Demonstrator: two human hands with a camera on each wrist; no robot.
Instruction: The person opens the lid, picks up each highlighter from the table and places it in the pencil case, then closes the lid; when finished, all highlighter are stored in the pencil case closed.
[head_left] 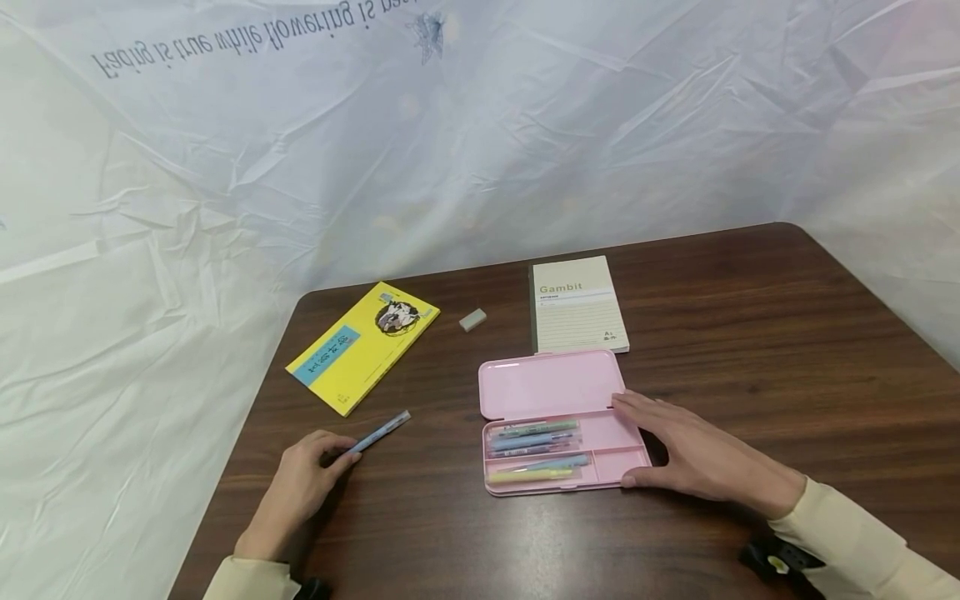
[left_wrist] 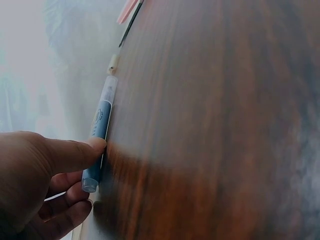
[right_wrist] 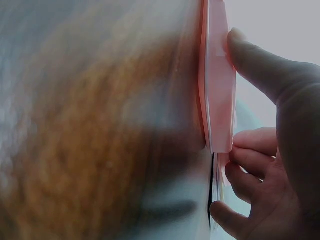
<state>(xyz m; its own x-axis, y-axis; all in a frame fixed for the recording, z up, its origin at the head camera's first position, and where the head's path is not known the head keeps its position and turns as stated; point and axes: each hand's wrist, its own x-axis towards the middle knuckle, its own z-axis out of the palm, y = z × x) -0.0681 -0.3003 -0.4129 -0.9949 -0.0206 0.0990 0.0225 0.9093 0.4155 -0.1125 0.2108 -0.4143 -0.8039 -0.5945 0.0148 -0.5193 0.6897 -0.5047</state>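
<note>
My left hand (head_left: 303, 477) pinches a slim blue marker pen (head_left: 381, 431) between thumb and fingers, left of the pencil case. In the left wrist view the marker pen (left_wrist: 101, 119) shows a translucent cap pointing away and a clear plug at the near end. A pink pencil case (head_left: 617, 432) lies with its lid (head_left: 551, 385) folded back. Several pens (head_left: 532, 437) lie in its left compartments, among them a yellow one (head_left: 530, 477). At the case's right end my right hand (head_left: 693, 454) holds it, thumb at the near corner, fingers by the hinge.
A yellow booklet (head_left: 367, 346) with a blue label lies at the back left. Right of it sits a small grey-white eraser (head_left: 472, 320). Behind the case is a cream notebook (head_left: 577, 308) marked "Gambit". White printed sheeting (head_left: 480, 167) hangs behind the brown table (head_left: 787, 350).
</note>
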